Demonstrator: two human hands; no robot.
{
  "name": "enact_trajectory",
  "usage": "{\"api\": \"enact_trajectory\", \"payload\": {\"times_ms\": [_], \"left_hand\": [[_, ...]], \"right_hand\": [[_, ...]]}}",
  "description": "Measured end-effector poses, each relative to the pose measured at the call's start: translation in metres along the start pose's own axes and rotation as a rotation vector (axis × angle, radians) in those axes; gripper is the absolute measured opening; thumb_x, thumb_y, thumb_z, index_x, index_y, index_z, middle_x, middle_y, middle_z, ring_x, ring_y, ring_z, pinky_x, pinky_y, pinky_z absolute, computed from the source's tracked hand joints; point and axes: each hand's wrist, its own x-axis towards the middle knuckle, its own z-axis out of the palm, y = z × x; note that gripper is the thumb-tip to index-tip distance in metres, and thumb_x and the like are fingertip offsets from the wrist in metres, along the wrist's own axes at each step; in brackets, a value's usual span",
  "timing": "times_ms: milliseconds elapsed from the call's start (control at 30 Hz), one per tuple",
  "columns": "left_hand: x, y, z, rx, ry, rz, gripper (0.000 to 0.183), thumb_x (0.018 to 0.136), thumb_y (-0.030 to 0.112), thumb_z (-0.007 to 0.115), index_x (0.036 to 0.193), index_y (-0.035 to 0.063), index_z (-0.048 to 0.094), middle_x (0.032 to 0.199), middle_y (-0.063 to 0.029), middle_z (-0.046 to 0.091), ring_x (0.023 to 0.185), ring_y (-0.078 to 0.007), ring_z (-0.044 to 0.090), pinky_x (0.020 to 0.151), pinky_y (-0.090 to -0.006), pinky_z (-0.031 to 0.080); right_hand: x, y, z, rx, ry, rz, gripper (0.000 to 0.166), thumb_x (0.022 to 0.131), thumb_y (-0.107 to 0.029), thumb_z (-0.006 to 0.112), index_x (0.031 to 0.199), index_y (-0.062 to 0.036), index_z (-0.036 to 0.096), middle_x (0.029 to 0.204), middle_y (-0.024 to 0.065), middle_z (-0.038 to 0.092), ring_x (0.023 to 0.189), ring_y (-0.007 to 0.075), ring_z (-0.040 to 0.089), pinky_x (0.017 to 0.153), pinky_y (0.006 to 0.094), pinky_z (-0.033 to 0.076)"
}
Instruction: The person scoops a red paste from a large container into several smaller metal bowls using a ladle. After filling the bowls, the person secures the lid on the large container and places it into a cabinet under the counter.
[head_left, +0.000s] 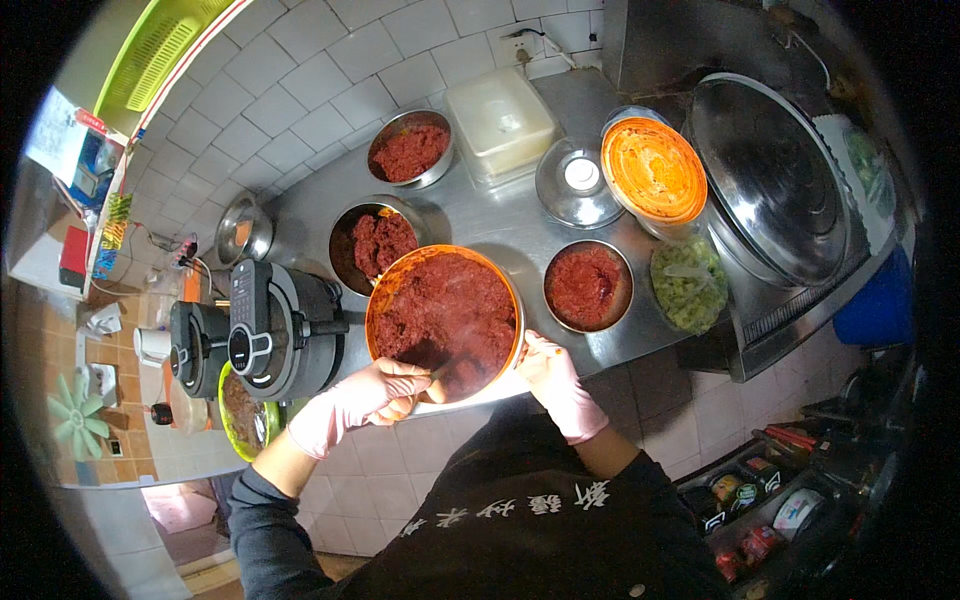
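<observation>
A large round container of dark red paste (450, 315), its inner wall stained orange, stands at the near edge of the steel counter. My left hand (390, 391), in a pale pink glove, is at its near left side, fingers closed around what looks like a utensil handle dipping into the paste; the tool is mostly hidden. My right hand (544, 364), gloved too, holds the container's right rim. Behind it on the left is a steel pot with red paste (382, 244). To the right sits a steel bowl of smoother red paste (589, 286).
Two electric pressure cookers (289, 337) stand at the left. Farther back are another bowl of paste (411, 152), a lidded plastic box (501, 124) and a glass lid (577, 184). An orange-smeared lid (654, 171), a bag of chopped green vegetable (688, 285) and a large metal lid (772, 180) are at right.
</observation>
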Motion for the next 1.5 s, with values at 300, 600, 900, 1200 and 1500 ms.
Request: {"api": "enact_trajectory", "payload": {"times_ms": [300,600,900,1200,1500], "left_hand": [[-0.007,-0.042,-0.017,-0.271,0.041,0.084,0.024,0.102,0.025,0.057,0.106,0.0036,0.066,0.057,0.0091,0.038,0.041,-0.0003,0.028,0.036,-0.0186,0.019],[-0.056,-0.043,-0.055,-0.308,0.263,0.450,0.029,0.099,0.024,0.060,0.106,-0.0042,0.066,0.060,0.0057,0.048,0.039,-0.0003,0.032,0.035,-0.0178,0.020],[0.082,-0.005,-0.161,1.328,1.452,0.966,0.018,0.096,0.019,0.056,0.098,0.0040,0.066,0.070,-0.0151,0.063,0.059,-0.0320,0.065,0.053,-0.0377,0.052],[0.151,0.035,-0.199,1.635,1.462,0.534,0.008,0.083,0.008,0.057,0.088,0.0046,0.062,0.074,-0.0172,0.068,0.068,-0.0323,0.070,0.059,-0.0437,0.054],[0.144,0.028,-0.190,1.013,1.298,0.728,0.030,0.099,0.026,0.050,0.090,0.0019,0.064,0.085,-0.0236,0.069,0.080,-0.0433,0.067,0.071,-0.0529,0.052]], "right_hand": [[-0.003,-0.005,-0.001,0.088,-0.092,0.009,0.033,0.102,-0.021,0.044,0.122,0.0019,0.059,0.124,0.0161,0.063,0.118,0.0275,0.057,0.112,0.0460,0.036],[-0.024,-0.018,0.042,-1.186,0.180,-0.172,0.026,0.092,-0.003,0.053,0.116,0.0018,0.060,0.115,0.0146,0.066,0.105,0.0191,0.061,0.095,0.0318,0.045],[-0.011,-0.010,0.016,-0.619,0.093,-0.154,0.027,0.097,-0.015,0.052,0.116,0.0025,0.061,0.122,0.0138,0.066,0.115,0.0239,0.061,0.102,0.0362,0.045],[-0.016,-0.004,0.039,-0.170,0.069,-0.166,0.037,0.101,-0.018,0.044,0.126,0.0076,0.056,0.133,0.0188,0.058,0.124,0.0295,0.054,0.111,0.0430,0.038],[-0.018,-0.002,0.027,-0.346,0.122,-0.197,0.034,0.101,-0.013,0.047,0.127,0.0064,0.056,0.136,0.0191,0.055,0.126,0.0250,0.053,0.107,0.0390,0.044]]}}
